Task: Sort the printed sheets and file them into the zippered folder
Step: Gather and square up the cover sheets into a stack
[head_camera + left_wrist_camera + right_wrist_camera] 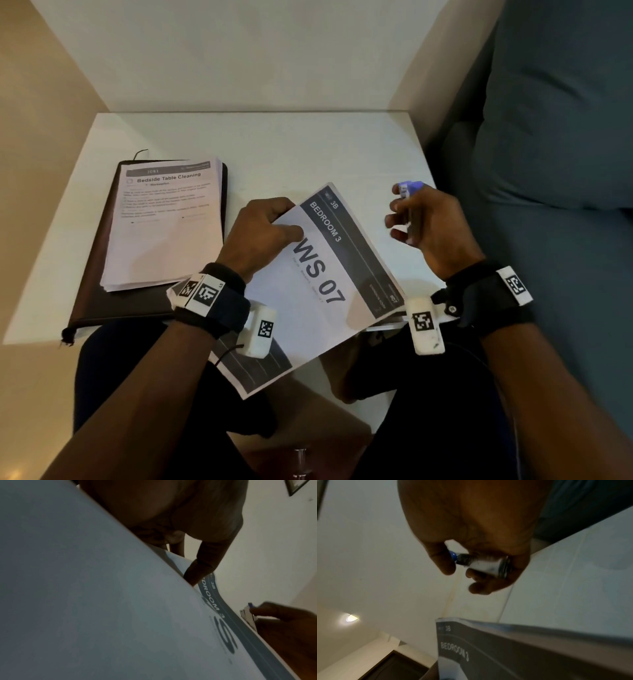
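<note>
White tabletop (274,144) filled the head view, set against a pale wall with a teal sofa (548,137) to the right. On its left part lay a dark zippered folder (102,298), closed, carrying a stack of sheets (164,226) headed "Bedside Table Cleaning". The left hand (263,229) pinched a second sheaf of printed sheets (322,287), top page reading "BEDROOM 3" and "WS 07", thumb on top near its upper edge, the sheaf tilted over the table's near edge. The right hand (428,226), apart from the sheaf, gripped a small stapler-like tool (407,192) with a blue end, fingers curled round it. From the left wrist, the thumb (197,573) pressed the page (102,601) beside the dark header band; the other fingers lay hidden behind the paper. From the right wrist, the fingers (479,586) closed round the tool (481,563) above the sheaf's header corner (488,649).
</note>
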The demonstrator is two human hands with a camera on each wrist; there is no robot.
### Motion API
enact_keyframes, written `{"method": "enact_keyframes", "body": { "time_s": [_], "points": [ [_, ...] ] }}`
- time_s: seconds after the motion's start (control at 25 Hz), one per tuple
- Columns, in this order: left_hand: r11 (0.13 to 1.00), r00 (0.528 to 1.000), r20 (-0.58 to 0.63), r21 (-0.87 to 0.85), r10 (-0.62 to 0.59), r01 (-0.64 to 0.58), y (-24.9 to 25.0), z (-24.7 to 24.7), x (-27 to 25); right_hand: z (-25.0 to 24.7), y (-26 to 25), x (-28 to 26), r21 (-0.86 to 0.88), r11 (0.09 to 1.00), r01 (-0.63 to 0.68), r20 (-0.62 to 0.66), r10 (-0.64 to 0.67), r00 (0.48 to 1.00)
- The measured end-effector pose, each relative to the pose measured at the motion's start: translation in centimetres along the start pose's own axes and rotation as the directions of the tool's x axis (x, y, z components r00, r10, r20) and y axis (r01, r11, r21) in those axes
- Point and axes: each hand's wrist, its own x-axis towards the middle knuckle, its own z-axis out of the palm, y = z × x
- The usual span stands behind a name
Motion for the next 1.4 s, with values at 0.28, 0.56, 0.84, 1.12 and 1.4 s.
{"method": "enact_keyframes", "body": {
  "time_s": [0.28,0.56,0.84,1.12,1.4],
  "points": [
    [0.991,0.981,0.144,0.007,0.132,-0.135,3.8,-0.7,-4.6,3.5,-2.8,-6.0,-0.215,0.954,0.209,0.313,-0.135,0.94],
    [0.969,0.968,0.131,0.099,0.212,-0.226,6.8,-2.2,-6.5,4.0,-4.0,-10.1,-0.14,0.934,0.329,0.259,-0.287,0.922],
    [0.876,0.918,0.138,0.274,0.372,-0.396,9.1,-3.1,-7.8,3.8,-4.8,-11.4,-0.103,0.92,0.377,0.168,-0.358,0.919],
    [0.67,0.838,0.187,0.524,0.513,-0.526,9.6,-4.0,-8.5,2.9,-5.7,-12.0,-0.243,0.907,0.345,0.26,-0.281,0.924],
    [0.515,0.768,0.409,0.574,0.493,-0.637,10.1,-3.8,-9.8,2.6,-7.7,-13.0,-0.671,0.501,0.548,0.521,-0.208,0.828]
  ]
}}
